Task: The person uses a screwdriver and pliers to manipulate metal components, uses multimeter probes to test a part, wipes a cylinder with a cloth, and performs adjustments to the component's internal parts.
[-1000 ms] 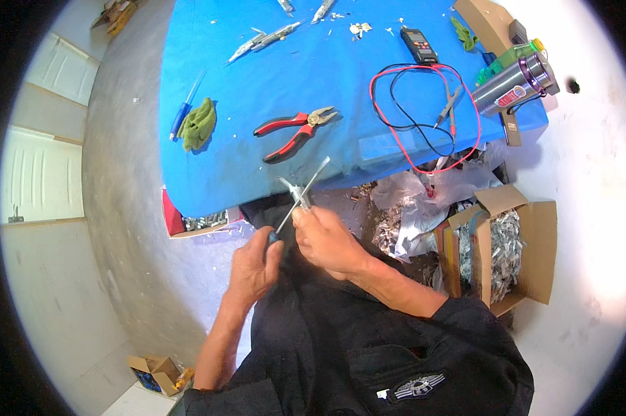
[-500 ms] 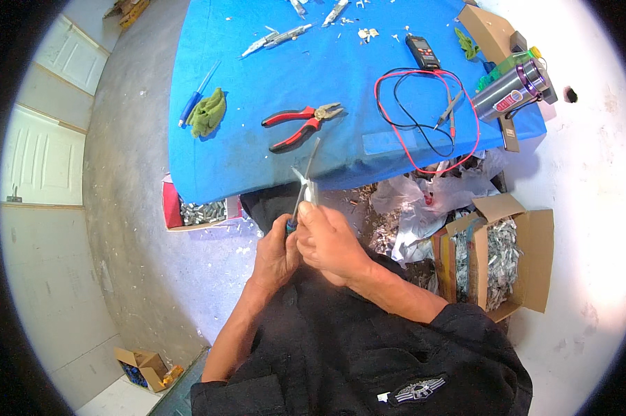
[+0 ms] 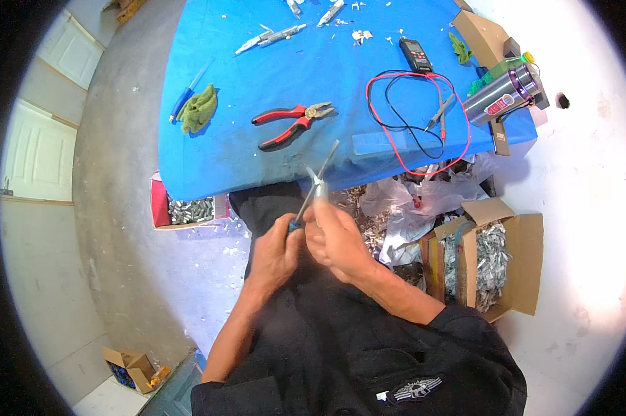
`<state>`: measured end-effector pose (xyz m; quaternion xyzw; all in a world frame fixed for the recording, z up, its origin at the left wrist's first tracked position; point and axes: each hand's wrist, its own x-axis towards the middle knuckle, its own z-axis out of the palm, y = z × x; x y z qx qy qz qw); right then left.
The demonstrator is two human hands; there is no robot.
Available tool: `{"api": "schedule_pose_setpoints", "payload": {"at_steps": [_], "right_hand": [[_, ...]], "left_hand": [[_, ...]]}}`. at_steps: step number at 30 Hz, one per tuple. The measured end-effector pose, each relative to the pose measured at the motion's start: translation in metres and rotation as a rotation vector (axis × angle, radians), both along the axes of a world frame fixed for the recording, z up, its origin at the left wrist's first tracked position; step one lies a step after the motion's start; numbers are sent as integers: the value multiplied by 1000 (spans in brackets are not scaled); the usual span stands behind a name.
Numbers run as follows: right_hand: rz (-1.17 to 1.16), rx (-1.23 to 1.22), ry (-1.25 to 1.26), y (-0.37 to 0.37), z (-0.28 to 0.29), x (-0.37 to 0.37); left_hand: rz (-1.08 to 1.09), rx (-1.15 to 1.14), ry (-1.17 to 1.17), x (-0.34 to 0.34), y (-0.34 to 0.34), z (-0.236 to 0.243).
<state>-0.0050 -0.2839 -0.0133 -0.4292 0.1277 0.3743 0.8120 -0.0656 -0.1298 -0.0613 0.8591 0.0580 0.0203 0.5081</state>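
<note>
Just in front of the blue-covered table's near edge, both hands work close together. My left hand [image 3: 274, 255] is closed around the blue handle of a screwdriver [image 3: 332, 154], whose long thin metal shaft slants up to the right. My right hand [image 3: 339, 243] grips a small grey-white cylindrical piece [image 3: 320, 188] with thin pale strips sticking out at its top. The shaft crosses against those strips. Fingers hide most of the handle and the lower part of the piece. Beyond the hands, red-and-black pliers [image 3: 296, 125] lie with their jaws pointing right.
On the blue tablecloth [image 3: 244, 76] are a green cloth [image 3: 199, 111] with a blue pen-like tool [image 3: 185, 100], a multimeter [image 3: 415, 55] with looped leads, grey pieces [image 3: 270, 39] and a steel flask [image 3: 501, 96]. Boxes of metal scraps [image 3: 492, 267] and small cylinders [image 3: 192, 210] stand below.
The screwdriver shaft now leans further right across the piece. Both hands keep their grip, and the whole view has shifted slightly, the table appearing further left.
</note>
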Motion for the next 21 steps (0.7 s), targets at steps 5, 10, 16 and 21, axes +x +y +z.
{"api": "schedule_pose_setpoints", "payload": {"at_steps": [5,10,16,21], "right_hand": [[-69,83,83,-7,-1,2],[-183,92,17,-21,-25,13],[-243,-188,-230,-32,-51,24],[-325,-257,-275,-30,-45,28]], "left_hand": [[-17,107,28,-21,30,23],[-1,126,84,-49,42,33],[60,65,183,-72,32,35],[33,98,86,-83,18,28]]}}
